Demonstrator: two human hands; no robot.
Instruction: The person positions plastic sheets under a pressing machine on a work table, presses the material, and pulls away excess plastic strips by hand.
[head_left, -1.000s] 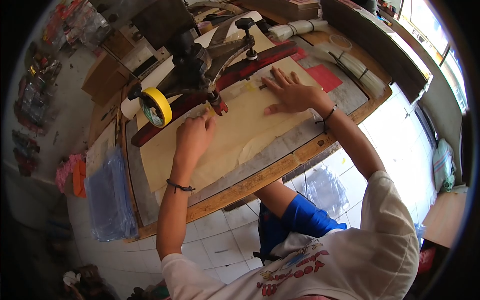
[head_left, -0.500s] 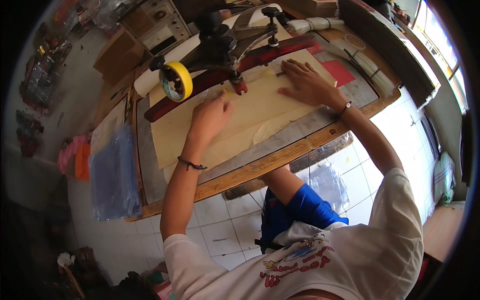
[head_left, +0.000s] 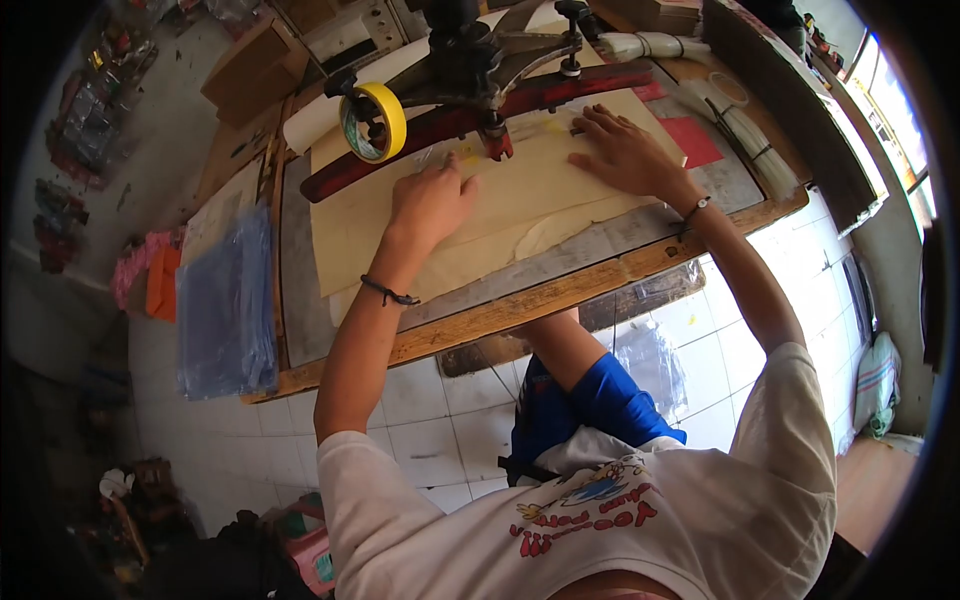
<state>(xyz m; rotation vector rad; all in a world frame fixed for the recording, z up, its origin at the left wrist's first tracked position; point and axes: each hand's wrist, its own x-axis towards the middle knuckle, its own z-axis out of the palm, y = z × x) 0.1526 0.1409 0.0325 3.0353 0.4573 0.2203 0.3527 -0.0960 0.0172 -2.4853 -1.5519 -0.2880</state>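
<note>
A large tan sheet [head_left: 400, 235] lies on the table under a machine with a long dark red bar [head_left: 430, 130]. My left hand [head_left: 435, 200] rests on the sheet near the bar, index finger stretched forward and the other fingers curled; nothing shows in it. To the right, my right hand [head_left: 625, 152] lies flat on the sheet with its fingers spread. Between the hands, a red forked tip [head_left: 497, 143] points down from the machine. A yellow tape roll [head_left: 392, 122] hangs on the machine's left arm.
Clear plastic sleeves [head_left: 228, 310] hang over the table's left side. The wooden edge [head_left: 500, 305] runs along the front. Bundled plastic strips [head_left: 745, 140] and a red sheet [head_left: 690, 142] lie at the right, a cardboard box [head_left: 255, 70] at the back left.
The view has shifted, so the table and machine appear higher and further right. Both hands stay on the sheet in nearly the same places.
</note>
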